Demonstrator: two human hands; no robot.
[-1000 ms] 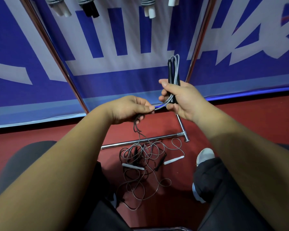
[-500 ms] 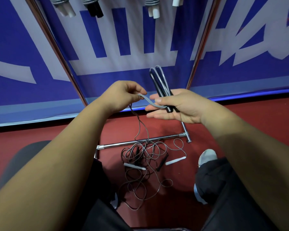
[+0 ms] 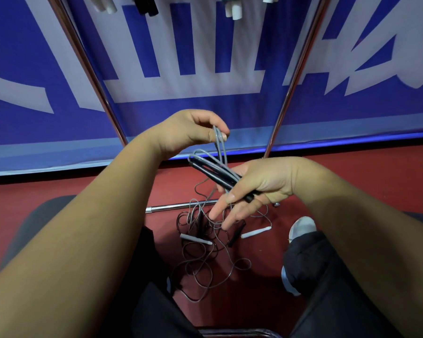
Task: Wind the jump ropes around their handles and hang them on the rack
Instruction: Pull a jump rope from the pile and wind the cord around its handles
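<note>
Fingertips [image 3: 224, 133] of left hand [image 3: 188, 132] pinching grey rope [image 3: 217, 145] just above black handles [image 3: 213, 173], right hand [image 3: 257, 186] thumb clamping both handles across the palm, its other fingers [image 3: 220, 207] stretched out, loose ropes [image 3: 195, 239] tangled on red floor [image 3: 352, 181] below, beside metal rack bar [image 3: 171, 208].

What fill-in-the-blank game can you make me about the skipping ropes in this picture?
1. The right hand holds the ____ handles.
2. The left hand pinches a loop of ____ rope.
3. The tangled ropes lie on the ____ floor.

Missing words: black, grey, red.
</note>
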